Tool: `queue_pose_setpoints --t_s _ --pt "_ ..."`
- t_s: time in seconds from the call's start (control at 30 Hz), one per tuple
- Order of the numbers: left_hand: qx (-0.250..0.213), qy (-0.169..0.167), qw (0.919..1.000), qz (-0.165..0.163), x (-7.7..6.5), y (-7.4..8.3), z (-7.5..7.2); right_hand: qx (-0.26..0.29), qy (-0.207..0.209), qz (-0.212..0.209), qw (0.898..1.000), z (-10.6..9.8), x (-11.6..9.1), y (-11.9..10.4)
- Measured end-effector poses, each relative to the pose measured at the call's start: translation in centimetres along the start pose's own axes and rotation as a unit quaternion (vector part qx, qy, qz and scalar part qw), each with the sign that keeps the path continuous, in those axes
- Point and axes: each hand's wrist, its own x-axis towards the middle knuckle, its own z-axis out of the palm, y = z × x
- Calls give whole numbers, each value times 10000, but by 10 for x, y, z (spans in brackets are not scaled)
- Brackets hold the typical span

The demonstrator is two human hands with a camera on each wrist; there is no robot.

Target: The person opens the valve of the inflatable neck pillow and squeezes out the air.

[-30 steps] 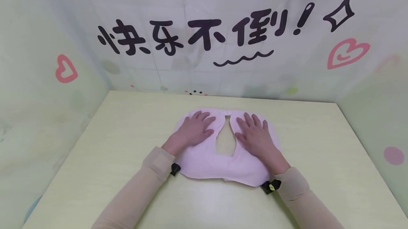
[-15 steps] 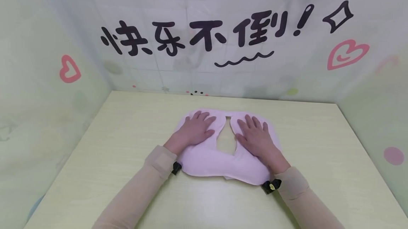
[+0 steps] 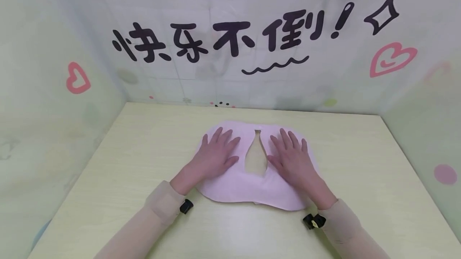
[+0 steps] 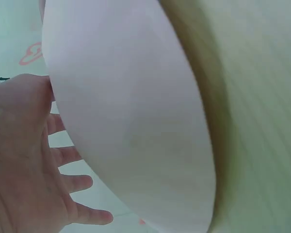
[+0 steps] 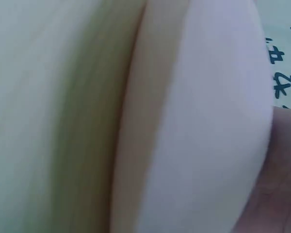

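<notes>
A soft pink pillow [image 3: 241, 189] lies flat on the table in the head view, with a drop-shaped opening in its middle through which the tabletop shows. On its left half is my left hand [image 3: 212, 157], fingers spread and fairly straight. My right hand [image 3: 293, 161] is over the right half in the same way, its thumb near the opening's edge. The left wrist view has the pillow's rounded side [image 4: 131, 116] close up, with the left hand's spread fingers beyond it. In the right wrist view the pillow [image 5: 208, 116] hides most of the right hand [image 5: 276, 179].
The pale wood-grain table [image 3: 144, 143] extends around the pillow on all sides. Behind it hangs a white backdrop [image 3: 223, 87] with black lettering, and printed side panels stand at left and right. A black band [image 3: 186, 206] shows at the left wrist.
Both hands have drawn slightly back and outward on the pillow, the left one more to the left. Both forearms have shifted toward the table's front. The pillow has barely moved.
</notes>
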Motion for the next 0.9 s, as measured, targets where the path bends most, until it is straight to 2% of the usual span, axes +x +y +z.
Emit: queue_pose_setpoints --t_s 0.13,0.33,0.67,0.9 --pt "-44 -122 9999 -27 -4 -2 3 5 -191 79 9998 7 2 2" --pt "-124 -479 9988 25 -4 -4 10 22 -491 192 9986 10 1 5" --pt "-62 -500 9987 -3 -2 -3 15 18 -685 237 9974 15 4 6" --pt "251 -622 9977 -95 -2 -3 16 59 -666 235 9975 18 7 5"
